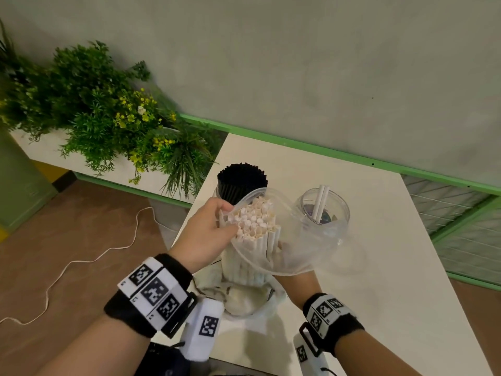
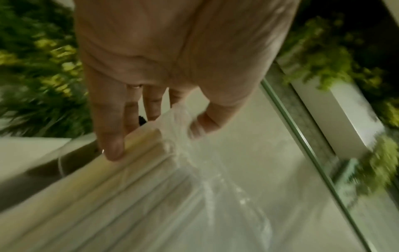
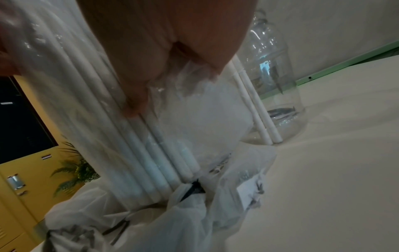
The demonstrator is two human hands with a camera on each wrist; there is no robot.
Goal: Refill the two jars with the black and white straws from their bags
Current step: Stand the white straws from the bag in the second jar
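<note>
A clear bag of white straws (image 1: 254, 232) stands upright on the white table (image 1: 379, 267), its mouth open at the top. My left hand (image 1: 226, 218) pinches the bag's rim at the left, fingertips (image 2: 112, 150) against the straws (image 2: 121, 179). Partly hidden behind the plastic, my right hand (image 1: 284, 256) grips the bag (image 3: 194, 109) from the right, fingers (image 3: 134, 102) pressing the film onto the straws (image 3: 151, 162). Behind the bag, one jar holds a full bunch of black straws (image 1: 240, 183). The clear jar (image 1: 322, 207) to its right holds two white straws (image 3: 261, 122).
A crumpled empty plastic bag (image 1: 244, 297) lies at the base of the upright bag, near the table's front edge. A planter of green plants (image 1: 108, 112) stands left of the table. A white cable (image 1: 95, 256) runs across the floor. Yellow lockers (image 3: 26, 179) show in the right wrist view.
</note>
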